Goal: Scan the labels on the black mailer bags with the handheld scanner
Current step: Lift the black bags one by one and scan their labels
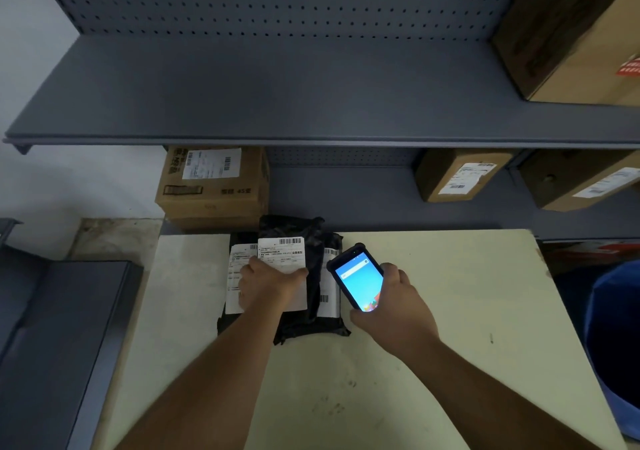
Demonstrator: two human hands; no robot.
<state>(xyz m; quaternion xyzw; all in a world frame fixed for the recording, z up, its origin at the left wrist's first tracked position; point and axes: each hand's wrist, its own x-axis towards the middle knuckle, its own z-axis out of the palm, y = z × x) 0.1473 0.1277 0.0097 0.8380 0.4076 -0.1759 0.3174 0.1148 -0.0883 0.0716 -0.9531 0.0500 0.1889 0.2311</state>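
Three black mailer bags lie stacked at the far edge of the cream table (433, 311). The top bag (313, 266) carries a white label (282, 250) with a barcode along its top. My left hand (268, 283) rests flat on that label and covers its lower half. A second bag's label (235, 276) shows to the left, a third bag's label (329, 300) to the right. My right hand (391, 305) grips the handheld scanner (358, 276), its lit blue screen facing up, just right of the top bag.
A grey shelf (311, 103) juts out above the table. Cardboard boxes (213, 186) stand behind the bags, with more boxes (460, 174) on the lower shelf at right. A blue bin (613, 338) stands right of the table, a dark grey unit (59, 328) on the left.
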